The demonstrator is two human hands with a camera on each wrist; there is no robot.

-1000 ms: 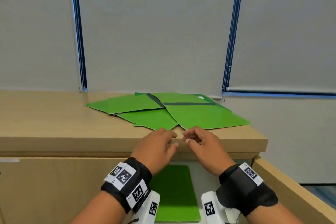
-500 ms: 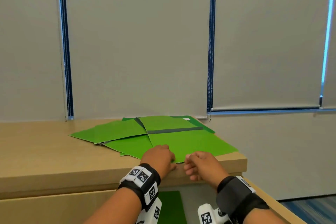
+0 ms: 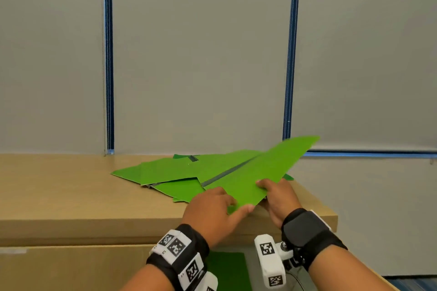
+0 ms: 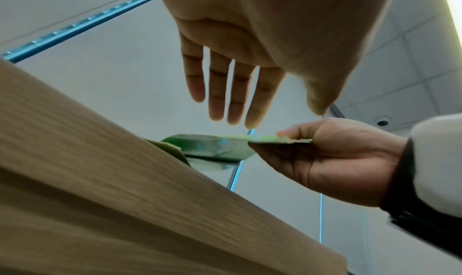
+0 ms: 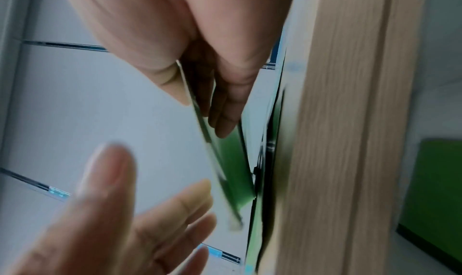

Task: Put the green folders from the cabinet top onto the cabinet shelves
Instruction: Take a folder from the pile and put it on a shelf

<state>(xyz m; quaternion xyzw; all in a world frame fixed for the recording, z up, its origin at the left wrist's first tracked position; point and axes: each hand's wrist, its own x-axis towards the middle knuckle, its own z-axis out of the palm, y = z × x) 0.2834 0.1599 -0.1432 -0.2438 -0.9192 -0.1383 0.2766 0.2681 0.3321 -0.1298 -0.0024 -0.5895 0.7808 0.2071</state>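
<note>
Several green folders (image 3: 165, 170) lie fanned in a loose pile on the wooden cabinet top (image 3: 71, 191). My right hand (image 3: 268, 190) pinches the near edge of the top folder (image 3: 260, 170), thumb above and fingers beneath, and the folder's far right corner is tilted up off the pile. The left wrist view shows that same pinch by the right hand (image 4: 295, 139) on the folder (image 4: 215, 146). Over the folder's near corner hovers my left hand (image 3: 220, 204), its fingers (image 4: 232, 93) straight and holding nothing. One more green folder (image 3: 229, 269) lies on the shelf below.
The cabinet's front edge (image 3: 94, 229) runs just under my wrists. Grey roller blinds with blue cords (image 3: 108, 78) hang behind the cabinet. The cabinet's right end (image 3: 331, 215) drops off to a plain wall. An open door panel (image 3: 369, 288) shows at the lower right.
My right hand has taken hold of the top folder and tilted its right side up off the pile. The left hand has come forward over the folder's near corner.
</note>
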